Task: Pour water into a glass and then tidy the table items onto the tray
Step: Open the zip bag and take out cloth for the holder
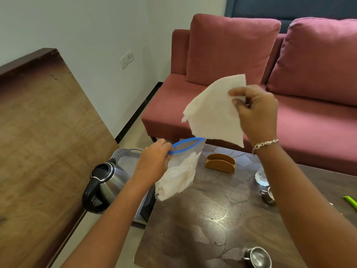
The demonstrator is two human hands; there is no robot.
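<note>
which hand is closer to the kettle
Left. The left hand grips the zip bag just right of the kettle; the right hand holds a napkin higher up, farther right.

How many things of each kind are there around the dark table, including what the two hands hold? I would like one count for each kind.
Small steel cups: 2
Glass: 1
Wooden napkin holder: 1
Electric kettle: 1
Grey tray: 1
Zip bag: 1
Paper napkin: 1
Green object, kind unclear: 1
Total: 9
</note>
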